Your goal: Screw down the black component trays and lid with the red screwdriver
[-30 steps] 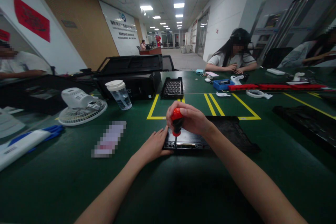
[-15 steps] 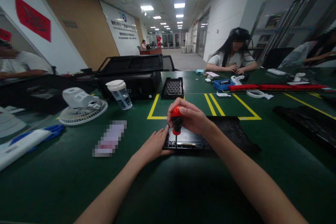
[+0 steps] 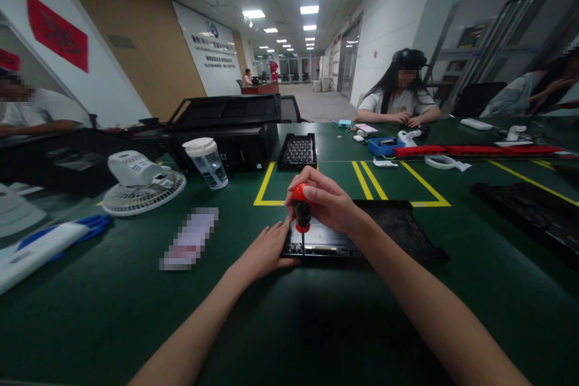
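Observation:
My right hand [image 3: 328,202] is closed round a screwdriver [image 3: 301,212] with a red and black handle, held upright. Its thin shaft points down onto the near left edge of a flat black device [image 3: 384,232] lying on the green table. My left hand [image 3: 269,247] lies flat with fingers stretched out, pressing on the device's left end beside the shaft. Nothing is held in the left hand.
A black tray of small parts [image 3: 297,152] sits behind yellow floor-tape lines. A clear cup with a white lid [image 3: 206,163], a white fan [image 3: 140,181] and a black case [image 3: 226,126] stand to the left. Other people sit at the far right and far left.
The screwdriver and my right hand have shifted slightly up and left. My left hand stays on the device.

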Action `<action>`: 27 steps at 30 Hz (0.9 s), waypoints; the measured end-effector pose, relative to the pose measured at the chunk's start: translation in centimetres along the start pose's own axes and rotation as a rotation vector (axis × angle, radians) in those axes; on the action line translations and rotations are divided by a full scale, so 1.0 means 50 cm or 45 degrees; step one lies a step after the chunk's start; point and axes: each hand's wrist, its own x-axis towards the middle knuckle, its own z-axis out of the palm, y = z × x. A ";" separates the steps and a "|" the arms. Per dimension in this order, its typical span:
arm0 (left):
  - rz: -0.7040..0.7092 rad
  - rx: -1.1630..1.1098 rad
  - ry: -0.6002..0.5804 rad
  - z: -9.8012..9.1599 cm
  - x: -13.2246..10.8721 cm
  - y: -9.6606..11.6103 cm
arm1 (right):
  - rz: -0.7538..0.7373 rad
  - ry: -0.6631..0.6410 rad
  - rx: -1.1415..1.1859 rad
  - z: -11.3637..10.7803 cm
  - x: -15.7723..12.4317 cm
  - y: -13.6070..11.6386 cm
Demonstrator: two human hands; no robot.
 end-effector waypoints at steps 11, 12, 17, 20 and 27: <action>-0.008 0.015 -0.002 0.001 0.001 0.002 | -0.041 0.086 -0.056 0.001 0.003 -0.001; -0.010 0.016 -0.005 0.000 0.001 0.003 | -0.047 0.094 -0.065 0.001 0.003 -0.001; -0.006 0.016 -0.006 -0.004 -0.001 0.007 | -0.090 0.124 -0.133 0.001 0.005 -0.003; -0.007 0.015 -0.008 -0.006 -0.001 0.008 | -0.106 0.148 -0.184 0.000 0.006 -0.004; -0.006 0.016 0.007 -0.003 0.000 0.006 | -0.144 0.176 -0.269 -0.003 0.006 -0.003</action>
